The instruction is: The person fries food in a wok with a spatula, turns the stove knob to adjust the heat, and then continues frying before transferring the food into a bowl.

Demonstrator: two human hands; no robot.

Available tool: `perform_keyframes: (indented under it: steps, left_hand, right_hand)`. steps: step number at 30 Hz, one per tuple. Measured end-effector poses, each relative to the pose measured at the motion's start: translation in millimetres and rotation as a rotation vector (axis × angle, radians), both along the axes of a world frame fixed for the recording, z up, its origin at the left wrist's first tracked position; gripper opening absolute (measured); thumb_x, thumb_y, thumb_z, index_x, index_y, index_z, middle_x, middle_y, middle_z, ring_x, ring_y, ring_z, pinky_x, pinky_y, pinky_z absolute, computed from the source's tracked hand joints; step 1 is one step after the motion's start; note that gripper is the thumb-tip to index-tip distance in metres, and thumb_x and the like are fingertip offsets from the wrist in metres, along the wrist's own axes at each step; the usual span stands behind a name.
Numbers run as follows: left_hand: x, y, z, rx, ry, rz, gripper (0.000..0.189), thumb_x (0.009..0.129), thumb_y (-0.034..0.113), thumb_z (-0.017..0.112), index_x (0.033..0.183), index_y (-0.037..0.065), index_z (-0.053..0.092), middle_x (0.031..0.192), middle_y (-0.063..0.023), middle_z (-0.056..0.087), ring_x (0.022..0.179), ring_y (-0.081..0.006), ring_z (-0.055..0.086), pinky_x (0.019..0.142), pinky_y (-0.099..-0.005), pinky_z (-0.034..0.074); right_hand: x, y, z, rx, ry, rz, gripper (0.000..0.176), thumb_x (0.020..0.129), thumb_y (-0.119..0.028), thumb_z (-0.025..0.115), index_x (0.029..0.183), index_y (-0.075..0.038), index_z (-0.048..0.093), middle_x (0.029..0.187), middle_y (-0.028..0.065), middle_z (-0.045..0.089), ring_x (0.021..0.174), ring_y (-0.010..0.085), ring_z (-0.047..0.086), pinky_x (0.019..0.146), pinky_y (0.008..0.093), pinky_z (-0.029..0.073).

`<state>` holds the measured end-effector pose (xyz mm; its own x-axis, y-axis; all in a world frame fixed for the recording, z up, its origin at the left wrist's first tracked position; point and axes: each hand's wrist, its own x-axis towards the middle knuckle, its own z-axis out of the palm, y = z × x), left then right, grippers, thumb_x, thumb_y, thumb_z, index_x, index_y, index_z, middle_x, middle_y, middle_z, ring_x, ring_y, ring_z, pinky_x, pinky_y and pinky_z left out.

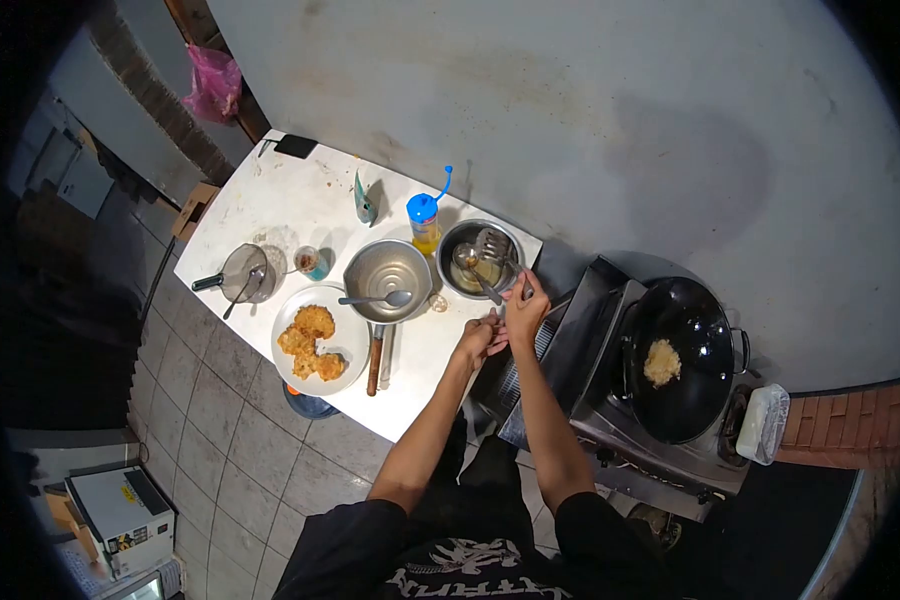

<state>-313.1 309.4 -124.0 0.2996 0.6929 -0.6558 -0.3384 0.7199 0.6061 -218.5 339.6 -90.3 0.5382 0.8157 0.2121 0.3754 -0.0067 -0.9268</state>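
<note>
My right hand (526,304) is closed on the handle of a slotted spatula (493,243), whose head lies over a metal bowl (444,262) at the table's right end. Just left of it and lower, my left hand (483,337) has bent fingers near the bowl's edge; whether it holds anything is too small to tell. A ladle (467,258) rests in the same bowl, in some liquid. Beside this bowl stand a bottle with a blue cap (423,212) and a metal pan (382,258) with a spoon (398,299) across it.
A white plate (282,366) of fried pieces (315,322), a strainer (242,276) and a small jar (310,262) stand on the white table (410,384). At right, a black wok (678,410) on the stove holds one frying piece (662,363). A plastic container (763,424) sits beyond it.
</note>
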Motion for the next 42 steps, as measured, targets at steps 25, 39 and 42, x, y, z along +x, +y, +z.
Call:
perform_keyframes:
  steps: [25,39,42]
  left_hand:
    - [12.6,36.8,-5.2,-0.015,-0.086,0.291,0.022,0.096,0.016,0.049,0.086,0.001,0.062,0.064,-0.0036,0.058,0.045,-0.0103,0.048,0.036,-0.0243,0.034]
    - [-7.2,55.8,2.1,-0.13,-0.197,0.374,0.023,0.095,0.02,0.051,0.082,0.003,0.061,0.065,-0.0013,0.056,0.049,-0.0101,0.047,0.041,-0.0216,0.037]
    - [-8.4,58.2,-0.5,-0.16,-0.22,0.378,0.024,0.095,0.02,0.05,0.082,0.003,0.061,0.065,-0.001,0.055,0.049,-0.0097,0.046,0.042,-0.0212,0.037]
  right_hand:
    - [-5.4,5.2,11.6,0.095,-0.242,0.2,0.023,0.089,-0.006,0.058,0.106,0.008,0.063,0.092,0.0238,0.066,0.079,0.0367,0.065,0.073,0.0382,0.051]
    - [1.3,-9.8,19.5,0.08,-0.339,0.318,0.022,0.089,-0.003,0.057,0.107,0.008,0.062,0.094,0.0242,0.063,0.081,0.0393,0.063,0.069,0.0402,0.05]
    - [-0.2,-12.0,21.9,0.068,-0.345,0.331,0.021,0.089,-0.003,0.057,0.107,0.007,0.062,0.094,0.0241,0.063,0.081,0.0399,0.063,0.069,0.0407,0.05]
